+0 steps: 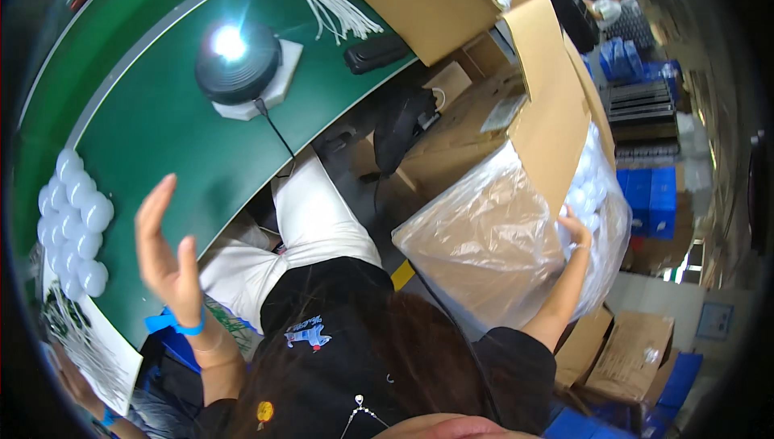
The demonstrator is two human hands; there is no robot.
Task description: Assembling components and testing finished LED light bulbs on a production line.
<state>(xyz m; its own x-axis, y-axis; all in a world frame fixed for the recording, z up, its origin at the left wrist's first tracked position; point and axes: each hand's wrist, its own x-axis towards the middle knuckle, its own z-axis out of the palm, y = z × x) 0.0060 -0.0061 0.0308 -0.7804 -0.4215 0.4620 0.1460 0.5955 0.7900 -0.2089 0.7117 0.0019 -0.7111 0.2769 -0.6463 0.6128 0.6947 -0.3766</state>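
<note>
My left hand (171,266) is raised over the near edge of the green table (181,149), thumb and fingers apart, holding nothing. A blue band (173,323) circles that wrist. To my right, my right hand (576,229) reaches into a cardboard box (552,92) lined with a clear plastic bag (492,237). Its fingers look apart and rest at a pile of white round bulbs (588,189); their tips are partly hidden. On the table, a black round device (238,68) with a glaring light sits on a white base (290,64), its black cable running off the edge.
White bulbs (76,221) cluster at the table's left. White cable strips (326,4) and a black oblong case (377,54) lie farther back. Another person's hand (76,382) is at lower left. Cardboard boxes (629,350) and blue bins (651,201) stand at right.
</note>
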